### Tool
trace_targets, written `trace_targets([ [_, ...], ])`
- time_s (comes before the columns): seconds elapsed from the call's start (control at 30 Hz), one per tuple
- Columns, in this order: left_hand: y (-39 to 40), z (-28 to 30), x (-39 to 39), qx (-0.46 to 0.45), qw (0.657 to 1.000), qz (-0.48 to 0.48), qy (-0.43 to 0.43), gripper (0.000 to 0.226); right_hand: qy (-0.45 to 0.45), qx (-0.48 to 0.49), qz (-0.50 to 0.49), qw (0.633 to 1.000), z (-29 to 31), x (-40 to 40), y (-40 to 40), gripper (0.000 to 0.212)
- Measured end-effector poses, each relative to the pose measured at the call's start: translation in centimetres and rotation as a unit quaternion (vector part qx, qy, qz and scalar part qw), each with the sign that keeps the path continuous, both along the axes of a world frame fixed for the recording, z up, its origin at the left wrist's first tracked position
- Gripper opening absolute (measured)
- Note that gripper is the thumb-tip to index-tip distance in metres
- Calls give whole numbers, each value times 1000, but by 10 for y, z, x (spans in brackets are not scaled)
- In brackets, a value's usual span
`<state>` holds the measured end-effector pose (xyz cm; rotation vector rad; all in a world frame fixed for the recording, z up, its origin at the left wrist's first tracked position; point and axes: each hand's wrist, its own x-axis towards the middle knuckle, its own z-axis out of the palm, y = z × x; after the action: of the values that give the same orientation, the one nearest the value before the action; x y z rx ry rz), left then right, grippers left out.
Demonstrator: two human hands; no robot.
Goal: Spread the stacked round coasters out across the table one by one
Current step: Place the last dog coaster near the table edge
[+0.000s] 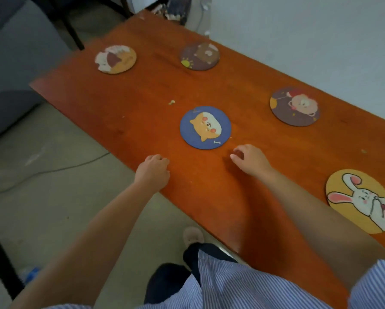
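Several round coasters lie flat and apart on the orange-brown wooden table (243,197). A blue coaster with an orange dog (205,127) sits in the middle. A brown coaster with a pig (295,106) lies to its right, and a yellow rabbit coaster (361,200) is near the right edge. At the far end lie an orange fox coaster (115,59) and a dark bear coaster (199,56). My left hand (152,170) rests at the table's near edge with fingers curled, holding nothing. Just below the blue coaster is my right hand (249,160), fingers curled on the tabletop, also holding nothing.
A white wall runs along the table's right side. Grey upholstered furniture (13,70) stands to the left, with a cable (60,168) across the floor. Dark chair legs (73,32) and a box (178,10) sit beyond the far end. Small crumbs (171,102) lie on the wood.
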<state>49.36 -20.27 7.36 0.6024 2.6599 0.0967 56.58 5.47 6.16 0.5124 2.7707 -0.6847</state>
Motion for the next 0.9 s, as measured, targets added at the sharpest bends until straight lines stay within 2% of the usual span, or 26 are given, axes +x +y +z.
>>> trace_targets([
  [0.17,-13,-13,-62,7,999,-35,-4,45,16,-21,-96,995,3,-73,-21,47],
  [0.37,-24,-33,-138,-39,985,-168,-7,69,-75,8,-237,968,-8,-133,-31,66],
  [0.47,-32,-43,-161,-64,970,-233,-27,70,-67,-1,-324,944,-11,-138,-38,53],
  [0.57,-39,-49,-171,-42,961,-269,-43,68,-94,-32,-352,931,-11,-128,-50,6],
  [0.6,-40,-48,-172,-24,962,-270,-46,67,-104,-41,-376,920,-11,-122,-55,26],
  [0.63,-41,-47,-172,5,965,-258,-50,65,-114,-56,-403,906,-12,-113,-61,37],
  [0.67,-42,-45,-172,41,970,-234,-55,62,-98,-93,-453,881,-11,-102,-70,41],
  [0.7,-41,-43,-170,77,974,-203,-65,57,-60,-149,-523,837,-13,-89,-82,40],
  [0.73,-40,-41,-167,112,975,-172,-88,52,-5,-230,-604,763,-14,-75,-98,35],
  [0.8,-35,-36,-157,160,962,-110,-193,49,73,-405,-706,577,-15,-53,-143,21],
  [0.83,-32,-34,-153,165,950,-80,-251,52,83,-465,-713,518,-15,-47,-166,16],
  [0.87,-28,-34,-151,163,940,-57,-293,57,77,-506,-705,491,-15,-45,-187,14],
  [0.9,-24,-34,-150,155,936,-44,-312,63,61,-532,-687,492,-13,-45,-203,15],
])
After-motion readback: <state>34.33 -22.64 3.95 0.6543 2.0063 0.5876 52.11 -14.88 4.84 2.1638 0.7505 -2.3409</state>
